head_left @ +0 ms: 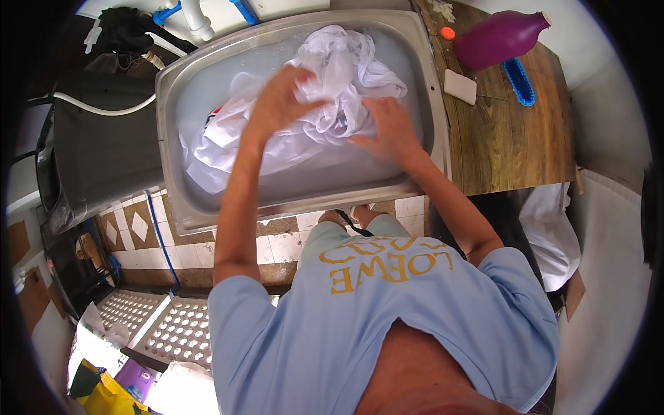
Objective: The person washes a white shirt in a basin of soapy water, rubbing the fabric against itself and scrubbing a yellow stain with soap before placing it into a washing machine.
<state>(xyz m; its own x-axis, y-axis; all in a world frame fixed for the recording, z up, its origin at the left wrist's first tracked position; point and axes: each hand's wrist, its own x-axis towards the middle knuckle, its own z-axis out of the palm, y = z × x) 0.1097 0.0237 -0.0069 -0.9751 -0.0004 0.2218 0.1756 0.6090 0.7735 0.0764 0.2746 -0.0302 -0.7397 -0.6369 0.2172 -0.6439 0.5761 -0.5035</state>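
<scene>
A heap of wet white cloth [332, 76] lies in cloudy water in a metal sink basin [181, 190]. Part of it is bunched up at the far middle, and the rest spreads flat toward the left, with a small red and black patch showing. Over the cloth's middle hovers my left hand [277, 104], slightly blurred, its fingers and thumb apart and nothing in it. My right hand [391, 131] is at the right side of the bunched part, fingers spread; whether it touches the cloth I cannot tell.
Right of the basin, a wooden counter [505, 152] holds a purple bottle [501, 38] on its side, a blue brush [519, 81], a pale soap bar [460, 86] and an orange cap [447, 33]. A white hose [104, 111] crosses a dark surface at left. Pipes [197, 21] stand behind the basin.
</scene>
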